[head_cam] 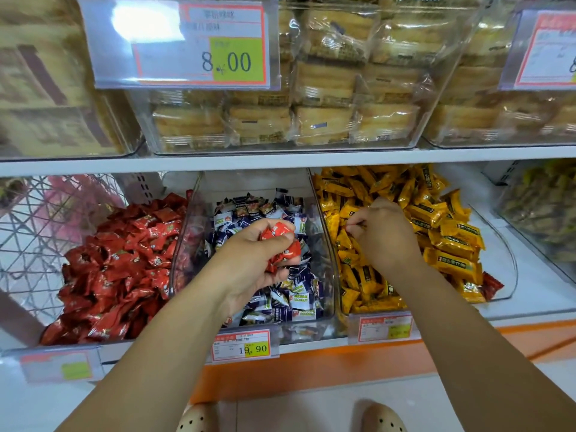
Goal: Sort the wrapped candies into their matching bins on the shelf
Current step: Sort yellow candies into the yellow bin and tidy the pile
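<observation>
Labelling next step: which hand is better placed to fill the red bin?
Left: the left hand grips red candies beside the red bin; the right hand is in the yellow bin.

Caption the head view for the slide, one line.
Left hand holds red candies above the blue-and-white candies; right hand reaches among the yellow candies.

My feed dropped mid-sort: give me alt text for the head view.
The left hand holds red candies over the blue-white bin. The right hand reaches into the yellow bin, where one red stray lies at the right edge. The red heap lies leftmost.
</observation>
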A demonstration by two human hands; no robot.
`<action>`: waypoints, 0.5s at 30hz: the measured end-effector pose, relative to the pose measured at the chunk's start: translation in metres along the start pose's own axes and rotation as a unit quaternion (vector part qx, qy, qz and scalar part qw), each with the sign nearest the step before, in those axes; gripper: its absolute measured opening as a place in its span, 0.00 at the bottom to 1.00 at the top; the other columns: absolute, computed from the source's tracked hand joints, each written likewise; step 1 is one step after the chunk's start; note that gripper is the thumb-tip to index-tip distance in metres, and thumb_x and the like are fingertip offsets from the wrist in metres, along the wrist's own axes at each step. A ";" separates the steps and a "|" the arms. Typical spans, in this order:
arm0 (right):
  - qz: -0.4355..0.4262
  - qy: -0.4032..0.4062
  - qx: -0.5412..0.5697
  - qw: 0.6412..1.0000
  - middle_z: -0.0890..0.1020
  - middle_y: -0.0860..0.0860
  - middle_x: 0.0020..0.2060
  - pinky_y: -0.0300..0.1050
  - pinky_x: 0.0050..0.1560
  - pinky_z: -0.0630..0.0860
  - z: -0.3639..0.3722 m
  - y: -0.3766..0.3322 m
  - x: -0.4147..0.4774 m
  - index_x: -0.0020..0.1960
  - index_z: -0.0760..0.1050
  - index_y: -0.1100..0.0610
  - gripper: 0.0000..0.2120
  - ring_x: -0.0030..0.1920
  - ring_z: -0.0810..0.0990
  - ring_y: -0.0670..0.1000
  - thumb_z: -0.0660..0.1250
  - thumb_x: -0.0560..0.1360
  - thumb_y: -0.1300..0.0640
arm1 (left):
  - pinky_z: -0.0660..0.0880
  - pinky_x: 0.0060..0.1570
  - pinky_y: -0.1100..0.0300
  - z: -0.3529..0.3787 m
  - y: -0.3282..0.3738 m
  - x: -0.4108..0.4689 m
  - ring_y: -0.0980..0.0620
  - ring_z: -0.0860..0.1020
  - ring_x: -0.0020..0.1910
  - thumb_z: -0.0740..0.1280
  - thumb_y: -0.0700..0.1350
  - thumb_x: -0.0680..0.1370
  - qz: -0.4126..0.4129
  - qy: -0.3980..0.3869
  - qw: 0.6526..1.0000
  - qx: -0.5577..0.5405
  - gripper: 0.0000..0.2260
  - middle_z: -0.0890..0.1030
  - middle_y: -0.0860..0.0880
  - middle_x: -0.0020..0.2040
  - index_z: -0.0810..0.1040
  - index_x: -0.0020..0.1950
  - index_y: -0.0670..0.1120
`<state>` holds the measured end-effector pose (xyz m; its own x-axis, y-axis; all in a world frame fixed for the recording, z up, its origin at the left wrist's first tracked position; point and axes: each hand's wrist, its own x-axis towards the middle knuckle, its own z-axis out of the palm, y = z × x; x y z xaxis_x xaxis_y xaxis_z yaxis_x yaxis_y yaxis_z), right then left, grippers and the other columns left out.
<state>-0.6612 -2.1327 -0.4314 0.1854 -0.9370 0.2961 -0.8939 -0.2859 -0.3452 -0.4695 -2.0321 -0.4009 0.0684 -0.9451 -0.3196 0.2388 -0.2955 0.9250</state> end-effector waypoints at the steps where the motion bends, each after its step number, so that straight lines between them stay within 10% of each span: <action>1: 0.010 -0.002 0.030 0.999 0.76 0.52 0.50 0.39 0.48 0.68 -0.006 -0.001 0.000 0.48 0.83 0.54 0.06 0.55 0.75 0.52 0.69 0.76 0.54 | 0.74 0.31 0.63 0.000 0.000 0.000 0.53 0.81 0.38 0.67 0.41 0.77 0.000 0.000 1.000 0.005 0.05 0.81 0.44 0.48 0.80 0.51 0.48; 7: 0.040 -0.033 0.315 0.948 0.81 0.41 0.41 0.29 0.40 0.70 -0.061 -0.034 -0.020 0.48 0.80 0.49 0.04 0.42 0.78 0.38 0.68 0.75 0.52 | 0.75 0.34 0.62 0.003 -0.001 0.000 0.53 0.81 0.39 0.69 0.45 0.76 0.020 -0.008 0.999 0.035 0.07 0.81 0.46 0.50 0.82 0.53 0.49; 15: 0.000 -0.118 0.413 0.903 0.83 0.44 0.41 0.34 0.42 0.77 -0.029 -0.094 -0.038 0.53 0.80 0.49 0.07 0.39 0.80 0.38 0.67 0.77 0.56 | 0.71 0.29 0.65 -0.026 0.011 -0.021 0.55 0.76 0.32 0.71 0.47 0.75 0.094 0.046 0.988 0.114 0.10 0.81 0.48 0.37 0.80 0.55 0.49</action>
<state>-0.5957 -2.0644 -0.3846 0.3551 -0.9256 0.1313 -0.3033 -0.2469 -0.9204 -0.4433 -2.0120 -0.3889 0.1816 -0.9726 -0.1451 -0.0104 -0.1494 0.9887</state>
